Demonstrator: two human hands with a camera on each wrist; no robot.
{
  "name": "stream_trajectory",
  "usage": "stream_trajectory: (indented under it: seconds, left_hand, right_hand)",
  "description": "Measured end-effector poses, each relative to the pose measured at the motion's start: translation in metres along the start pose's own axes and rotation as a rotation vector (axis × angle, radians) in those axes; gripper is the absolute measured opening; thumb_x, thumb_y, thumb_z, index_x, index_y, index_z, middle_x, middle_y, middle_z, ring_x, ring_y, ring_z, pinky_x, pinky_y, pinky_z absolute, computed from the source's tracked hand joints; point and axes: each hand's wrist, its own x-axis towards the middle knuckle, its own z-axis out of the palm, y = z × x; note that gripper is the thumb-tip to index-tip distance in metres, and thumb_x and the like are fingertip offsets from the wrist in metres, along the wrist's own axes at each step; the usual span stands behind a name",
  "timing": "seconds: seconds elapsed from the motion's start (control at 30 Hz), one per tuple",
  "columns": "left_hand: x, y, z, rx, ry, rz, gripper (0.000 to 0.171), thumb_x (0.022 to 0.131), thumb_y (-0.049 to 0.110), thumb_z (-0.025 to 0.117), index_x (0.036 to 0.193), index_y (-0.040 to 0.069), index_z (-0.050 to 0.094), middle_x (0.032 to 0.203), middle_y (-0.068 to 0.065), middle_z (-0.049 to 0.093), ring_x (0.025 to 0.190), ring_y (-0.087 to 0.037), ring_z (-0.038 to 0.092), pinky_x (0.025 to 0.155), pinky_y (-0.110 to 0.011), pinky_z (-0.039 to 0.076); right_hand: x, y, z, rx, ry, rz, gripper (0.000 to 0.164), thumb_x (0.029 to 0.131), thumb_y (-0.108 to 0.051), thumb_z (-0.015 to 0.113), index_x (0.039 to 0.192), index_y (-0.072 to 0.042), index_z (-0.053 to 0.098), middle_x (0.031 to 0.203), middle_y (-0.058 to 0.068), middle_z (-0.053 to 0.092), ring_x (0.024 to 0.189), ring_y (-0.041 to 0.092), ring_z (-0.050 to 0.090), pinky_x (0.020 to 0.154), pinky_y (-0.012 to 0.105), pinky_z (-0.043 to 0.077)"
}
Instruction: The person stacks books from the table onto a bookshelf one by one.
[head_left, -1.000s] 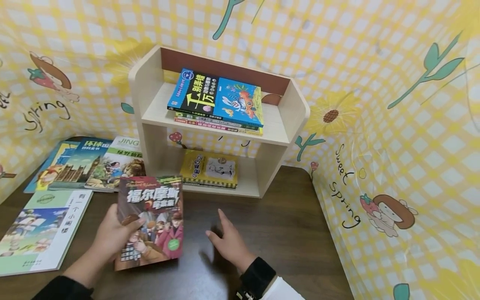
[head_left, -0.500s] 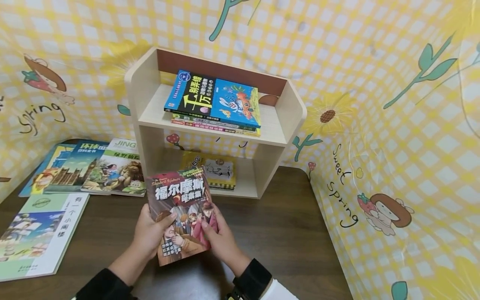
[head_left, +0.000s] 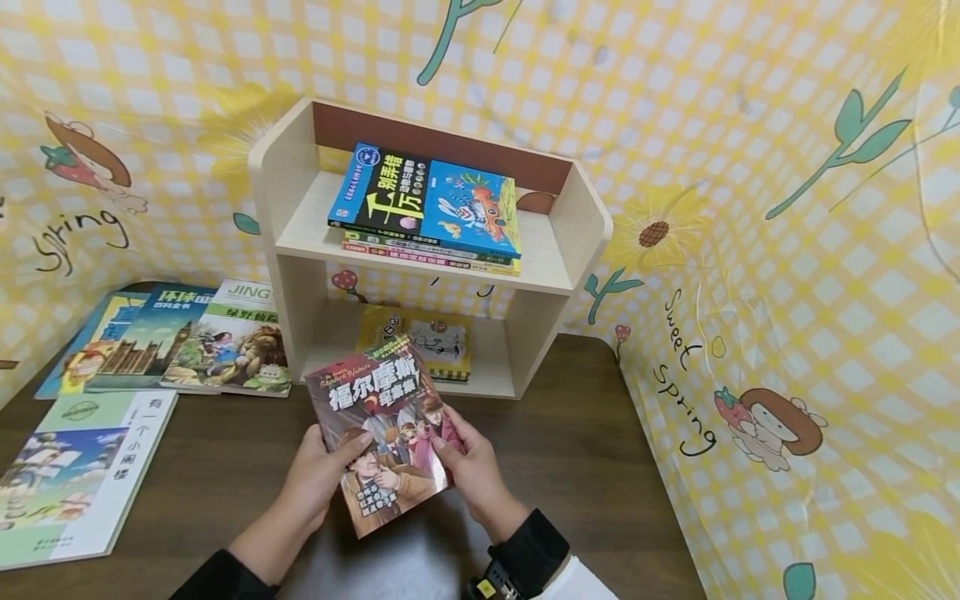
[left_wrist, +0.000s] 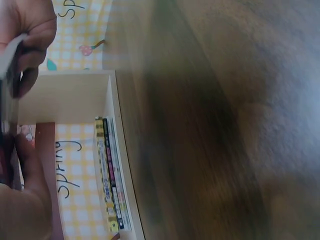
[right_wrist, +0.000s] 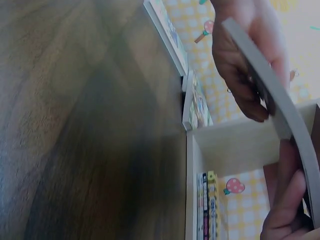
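A dark red and brown paperback book point(head_left: 390, 467) with large white lettering is held over the table, its cover facing up and its top leaning left. My left hand point(head_left: 313, 471) grips its left edge, thumb on the cover. On the opposite edge, my right hand point(head_left: 480, 471) pinches it with the thumb on top. The right wrist view shows the book's page edge point(right_wrist: 287, 107) with fingers curled beneath it. Behind the book stands a two-tier wooden shelf point(head_left: 536, 342); a yellow book point(head_left: 442, 337) lies on its lower level, partly hidden by the held book.
Several books lie stacked on the upper shelf, a blue one point(head_left: 472, 204) on top. Left of the shelf, picture books point(head_left: 232, 346) overlap on the dark table point(head_left: 585, 450), with a green and white book point(head_left: 82, 475) in front. Patterned cloth point(head_left: 750, 250) walls the back and sides.
The left hand has brought the paperback rightward to the front of the shelf. The right hand, formerly apart from it, has taken its right edge. The book now leans further left.
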Motion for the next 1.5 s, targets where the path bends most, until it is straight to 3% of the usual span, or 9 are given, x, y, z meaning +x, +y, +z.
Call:
stream_trajectory:
  seconds: [0.33, 0.47, 0.77, 0.9, 0.97, 1.1, 1.2, 1.37, 1.5]
  left_hand:
    - [0.004, 0.014, -0.026, -0.035, -0.054, -0.063, 0.075, 0.096, 0.010, 0.057, 0.147, 0.005, 0.003, 0.133, -0.020, 0.046, 0.084, -0.007, 0.066, 0.078, -0.029, 0.057]
    - [0.006, 0.017, -0.038, -0.005, -0.085, -0.053, 0.079, 0.095, 0.008, 0.059, 0.151, 0.002, 0.005, 0.143, -0.024, 0.029, 0.082, -0.006, 0.064, 0.072, -0.024, 0.056]
    - [0.008, 0.017, -0.052, 0.018, -0.181, -0.013, 0.055, 0.087, 0.001, 0.068, 0.134, 0.006, 0.040, 0.109, 0.005, 0.060, 0.087, -0.013, 0.066, 0.071, -0.029, 0.057]
    - [0.007, 0.017, -0.055, 0.036, -0.295, 0.031, 0.063, 0.086, -0.003, 0.067, 0.139, 0.008, 0.036, 0.115, 0.005, 0.060, 0.096, -0.013, 0.064, 0.076, -0.028, 0.056]
    - [0.006, 0.018, -0.055, 0.050, -0.356, 0.061, 0.075, 0.084, -0.005, 0.067, 0.146, 0.007, 0.028, 0.127, -0.006, 0.055, 0.100, -0.013, 0.063, 0.079, -0.028, 0.055]
    - [0.004, 0.024, -0.054, 0.152, -0.441, 0.095, 0.099, 0.079, -0.003, 0.074, 0.155, 0.008, 0.011, 0.147, -0.028, 0.031, 0.108, -0.009, 0.057, 0.086, -0.022, 0.050]
    - [0.003, 0.027, -0.054, 0.259, -0.454, 0.109, 0.112, 0.073, 0.000, 0.081, 0.156, 0.010, 0.005, 0.152, -0.032, 0.019, 0.120, -0.019, 0.048, 0.088, -0.016, 0.045]
    - [0.001, 0.033, -0.052, 0.381, -0.439, 0.154, 0.118, 0.069, 0.006, 0.086, 0.156, 0.013, 0.008, 0.153, -0.032, 0.015, 0.131, -0.044, 0.031, 0.088, -0.012, 0.041]
    - [-0.002, 0.034, -0.051, 0.484, -0.396, 0.211, 0.114, 0.067, 0.007, 0.087, 0.155, 0.010, 0.015, 0.149, -0.035, 0.024, 0.125, -0.043, 0.039, 0.085, -0.013, 0.041]
  right_hand:
    - [0.005, 0.002, -0.025, 0.069, -0.145, 0.157, 0.052, 0.096, -0.007, 0.056, 0.146, -0.011, 0.043, 0.130, 0.019, 0.056, 0.086, 0.016, 0.064, 0.070, 0.029, 0.056]
    - [0.008, -0.003, -0.034, 0.063, -0.217, 0.194, 0.052, 0.095, -0.006, 0.056, 0.146, -0.009, 0.043, 0.120, 0.015, 0.062, 0.080, 0.010, 0.063, 0.067, 0.023, 0.054]
    - [0.019, -0.016, -0.055, 0.047, -0.364, 0.239, 0.054, 0.096, -0.004, 0.053, 0.148, -0.005, 0.037, 0.105, 0.004, 0.066, 0.077, 0.007, 0.063, 0.065, 0.020, 0.052]
    - [0.025, -0.024, -0.061, 0.014, -0.423, 0.242, 0.055, 0.096, -0.003, 0.052, 0.149, -0.006, 0.036, 0.110, 0.005, 0.066, 0.081, 0.008, 0.063, 0.068, 0.020, 0.052]
    - [0.029, -0.027, -0.063, 0.004, -0.449, 0.241, 0.055, 0.096, -0.003, 0.052, 0.149, -0.006, 0.035, 0.111, 0.004, 0.066, 0.082, 0.008, 0.063, 0.069, 0.020, 0.052]
    - [0.036, -0.031, -0.068, -0.006, -0.470, 0.238, 0.055, 0.095, -0.002, 0.052, 0.148, -0.002, 0.036, 0.103, -0.001, 0.067, 0.080, 0.006, 0.063, 0.066, 0.019, 0.052]
    - [0.042, -0.032, -0.070, -0.020, -0.468, 0.237, 0.053, 0.095, -0.002, 0.052, 0.146, 0.000, 0.037, 0.098, -0.005, 0.066, 0.077, 0.004, 0.062, 0.064, 0.017, 0.051]
    - [0.049, -0.035, -0.073, -0.046, -0.450, 0.244, 0.051, 0.095, -0.002, 0.054, 0.144, -0.001, 0.041, 0.106, 0.002, 0.067, 0.080, 0.005, 0.062, 0.065, 0.018, 0.051]
    - [0.053, -0.035, -0.072, -0.045, -0.431, 0.241, 0.048, 0.095, -0.004, 0.054, 0.142, -0.001, 0.044, 0.116, 0.010, 0.067, 0.084, 0.007, 0.064, 0.070, 0.020, 0.052]
